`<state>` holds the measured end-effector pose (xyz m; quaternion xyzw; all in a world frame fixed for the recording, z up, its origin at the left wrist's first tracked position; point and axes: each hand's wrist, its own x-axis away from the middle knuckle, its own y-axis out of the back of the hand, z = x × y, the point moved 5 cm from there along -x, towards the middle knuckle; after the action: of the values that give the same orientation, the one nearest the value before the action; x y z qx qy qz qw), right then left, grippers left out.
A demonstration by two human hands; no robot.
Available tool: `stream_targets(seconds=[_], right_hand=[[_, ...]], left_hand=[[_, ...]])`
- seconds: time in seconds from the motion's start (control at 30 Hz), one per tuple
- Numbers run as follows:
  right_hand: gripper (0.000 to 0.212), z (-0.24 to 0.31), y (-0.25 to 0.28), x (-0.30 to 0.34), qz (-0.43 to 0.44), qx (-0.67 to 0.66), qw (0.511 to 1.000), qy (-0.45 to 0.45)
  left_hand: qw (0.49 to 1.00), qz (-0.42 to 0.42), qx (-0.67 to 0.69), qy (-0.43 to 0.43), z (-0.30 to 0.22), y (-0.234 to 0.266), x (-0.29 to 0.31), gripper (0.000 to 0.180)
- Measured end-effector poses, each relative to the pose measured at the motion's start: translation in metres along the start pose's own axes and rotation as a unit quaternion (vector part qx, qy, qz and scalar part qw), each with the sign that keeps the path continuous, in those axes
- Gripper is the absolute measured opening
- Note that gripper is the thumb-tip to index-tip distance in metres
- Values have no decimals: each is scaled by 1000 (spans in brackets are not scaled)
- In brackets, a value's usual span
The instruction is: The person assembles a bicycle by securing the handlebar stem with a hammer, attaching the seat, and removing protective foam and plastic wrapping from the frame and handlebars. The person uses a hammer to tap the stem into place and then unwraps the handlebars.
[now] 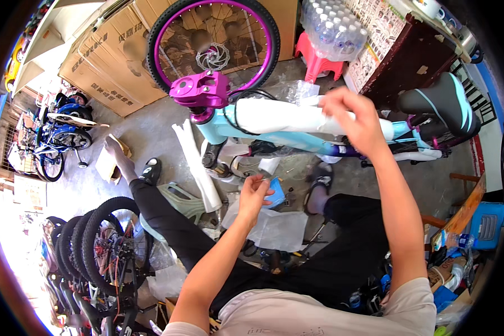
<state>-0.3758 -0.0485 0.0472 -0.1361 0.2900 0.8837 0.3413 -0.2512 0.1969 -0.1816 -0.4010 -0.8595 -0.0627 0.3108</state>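
A light-blue bicycle frame [211,132] lies across in front of me, its top tube covered in white foam wrap [285,116]. Over that wrap, towards the saddle [439,106], is my right hand [355,120]. Its fingers are curled and pressed together, slightly blurred; what they pinch, if anything, is hard to see. Lower and nearer to me, my left hand [254,193] is closed in a loose pinch beside a small blue packet [275,192]. I cannot make out what its fingertips hold. A purple stem clamp [200,89] sits at the frame's front end.
A purple-rimmed wheel [271,33] leans against cardboard boxes [106,78] at the back. Bottled water [333,31] stands on a red stool [317,59]. Several black tyres [95,246] stand at the left. A white foam tube [196,168] and plastic sheet [277,229] lie on the floor.
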Motion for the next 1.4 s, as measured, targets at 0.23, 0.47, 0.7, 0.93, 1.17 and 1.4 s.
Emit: stream_targets(seconds=[0.23,0.47,0.7,0.93,1.17,1.4], right_hand=[[37,-102,20,-6,87,233,935,-252],[45,-101,23,-5,117,263,925,-248],[48,-92,18,6,167,271,919,-232],[58,-67,3,28,208,307,927,-56],[40,-55,-1,52,179,323,929,-24],[36,-41,-1,70,193,303,933,31]], left_hand=[[948,111,280,105,37,-53,-134,70],[940,45,337,5,41,-60,-151,35],[957,51,278,-71,38,-60,-141,43],[972,192,127,39,44,-61,-137,50],[946,186,254,78,73,-126,-132,42],[853,231,462,-73,78,-131,-127,53]])
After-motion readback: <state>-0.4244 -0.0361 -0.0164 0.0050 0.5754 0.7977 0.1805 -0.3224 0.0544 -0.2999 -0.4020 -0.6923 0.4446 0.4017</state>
